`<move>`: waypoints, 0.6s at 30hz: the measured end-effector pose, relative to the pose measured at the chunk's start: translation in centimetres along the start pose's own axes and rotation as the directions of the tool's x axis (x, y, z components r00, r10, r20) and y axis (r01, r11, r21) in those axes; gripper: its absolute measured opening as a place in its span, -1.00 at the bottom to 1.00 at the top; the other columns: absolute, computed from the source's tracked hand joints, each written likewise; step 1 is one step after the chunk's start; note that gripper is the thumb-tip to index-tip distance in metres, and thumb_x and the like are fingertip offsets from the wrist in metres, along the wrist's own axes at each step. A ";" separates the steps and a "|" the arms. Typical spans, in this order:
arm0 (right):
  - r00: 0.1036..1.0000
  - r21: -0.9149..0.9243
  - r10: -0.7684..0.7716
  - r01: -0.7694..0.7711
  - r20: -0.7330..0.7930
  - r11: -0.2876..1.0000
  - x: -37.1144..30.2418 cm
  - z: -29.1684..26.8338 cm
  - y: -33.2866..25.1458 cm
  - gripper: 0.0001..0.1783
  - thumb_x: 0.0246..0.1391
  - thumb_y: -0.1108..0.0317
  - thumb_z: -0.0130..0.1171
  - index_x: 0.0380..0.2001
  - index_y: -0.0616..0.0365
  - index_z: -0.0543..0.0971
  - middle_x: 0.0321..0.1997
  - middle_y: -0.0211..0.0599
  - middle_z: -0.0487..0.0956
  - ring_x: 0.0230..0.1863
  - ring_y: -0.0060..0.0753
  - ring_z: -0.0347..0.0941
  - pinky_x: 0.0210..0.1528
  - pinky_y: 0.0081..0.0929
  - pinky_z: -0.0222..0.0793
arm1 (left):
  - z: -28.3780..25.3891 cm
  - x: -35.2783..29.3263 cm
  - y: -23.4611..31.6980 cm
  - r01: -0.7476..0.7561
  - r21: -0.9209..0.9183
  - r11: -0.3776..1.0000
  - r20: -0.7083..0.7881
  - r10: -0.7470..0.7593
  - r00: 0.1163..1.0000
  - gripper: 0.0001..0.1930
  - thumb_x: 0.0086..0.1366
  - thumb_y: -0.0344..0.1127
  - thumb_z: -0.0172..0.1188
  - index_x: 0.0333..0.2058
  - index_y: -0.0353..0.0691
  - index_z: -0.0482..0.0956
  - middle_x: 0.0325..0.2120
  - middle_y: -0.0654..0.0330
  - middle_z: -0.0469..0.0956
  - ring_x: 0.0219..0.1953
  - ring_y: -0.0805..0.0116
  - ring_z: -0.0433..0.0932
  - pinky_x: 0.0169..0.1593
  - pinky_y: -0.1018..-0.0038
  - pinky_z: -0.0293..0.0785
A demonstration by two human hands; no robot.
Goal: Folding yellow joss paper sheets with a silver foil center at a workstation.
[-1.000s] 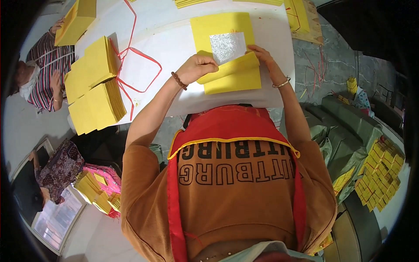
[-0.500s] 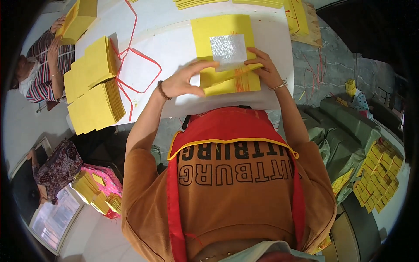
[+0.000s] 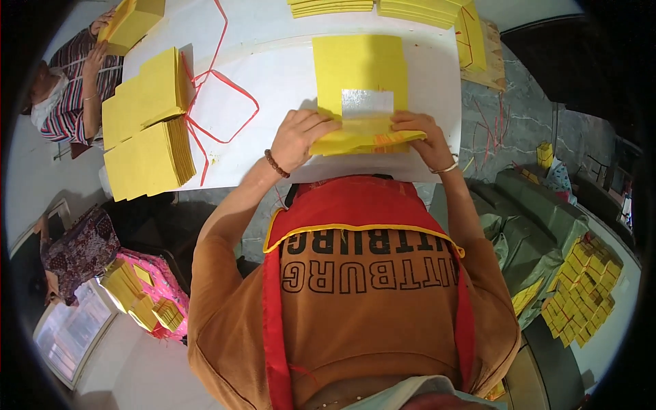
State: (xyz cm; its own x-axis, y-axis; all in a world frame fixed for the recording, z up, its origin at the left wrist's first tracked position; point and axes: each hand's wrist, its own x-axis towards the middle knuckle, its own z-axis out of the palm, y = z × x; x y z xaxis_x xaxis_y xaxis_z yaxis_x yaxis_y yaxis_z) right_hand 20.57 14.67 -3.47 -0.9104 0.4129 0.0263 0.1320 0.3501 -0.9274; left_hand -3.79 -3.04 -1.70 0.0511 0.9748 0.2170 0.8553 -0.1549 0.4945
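A stack of yellow paper [image 3: 359, 63] lies near the front edge of the white table, with a silver foil rectangle [image 3: 367, 102] on its top sheet. The near part of that sheet is rolled or folded back over the lower part of the foil, and reddish marks show on the fold. My left hand [image 3: 301, 141] grips the left end of this fold with bent fingers. At the right end my right hand [image 3: 425, 139] pinches it, fingers on top. The thumbs are partly hidden.
Two piles of yellow paper [image 3: 147, 154] sit at the table's left, beside loose red strips [image 3: 236, 93]. More yellow stacks [image 3: 417, 10] lie along the far side. Across the left corner another person [image 3: 72, 102] handles a yellow stack [image 3: 134, 24]. Tied yellow bundles [image 3: 581, 290] are heaped at right.
My left hand has closed from an open spread onto the paper's near edge. Both hands now hold the fold, which covers more of the foil's near side.
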 end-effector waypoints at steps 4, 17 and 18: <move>0.966 0.083 0.146 -0.131 -0.213 0.988 0.5 1.5 -1.0 -0.76 -0.01 0.38 0.09 -0.21 0.13 0.52 -0.34 -0.29 0.57 -0.33 -0.46 0.47 -0.26 -0.59 0.26 | 0.7 0.4 0.5 0.244 -0.095 0.965 -0.036 -0.248 0.968 -0.83 0.12 -0.34 0.08 -0.32 -0.25 0.52 -0.48 0.11 0.51 -0.44 0.14 0.45 -0.38 0.33 0.32; 0.782 0.008 0.276 -0.329 -0.559 0.944 3.6 3.7 -0.1 -0.46 -0.05 0.34 0.17 0.04 0.06 0.28 -0.57 -0.33 0.48 -0.56 -0.52 0.38 -0.47 -0.56 0.29 | 2.7 3.6 -2.6 0.621 -0.461 0.634 0.118 -0.650 0.751 -0.65 0.17 -0.13 0.10 -0.22 -0.29 0.36 -0.60 0.04 0.52 -0.56 0.13 0.51 -0.47 0.33 0.37; 0.756 0.066 0.308 -0.333 -0.577 0.941 3.9 3.9 -0.1 -0.47 -0.06 0.35 0.17 0.02 0.07 0.28 -0.58 -0.33 0.48 -0.58 -0.52 0.37 -0.48 -0.55 0.28 | 2.5 3.7 -2.8 0.648 -0.452 0.613 0.143 -0.667 0.731 -0.66 0.17 -0.14 0.11 -0.23 -0.29 0.34 -0.60 0.04 0.52 -0.56 0.13 0.51 -0.47 0.32 0.37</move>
State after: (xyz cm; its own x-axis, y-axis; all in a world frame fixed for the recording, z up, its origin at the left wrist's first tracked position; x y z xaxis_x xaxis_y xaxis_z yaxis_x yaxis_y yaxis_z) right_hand 15.53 13.00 -4.75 -0.4218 0.9053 -0.0505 0.4010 0.1363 -0.9059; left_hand -4.66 1.36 -4.39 -0.4593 0.8389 -0.2919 0.3247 0.4645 0.8239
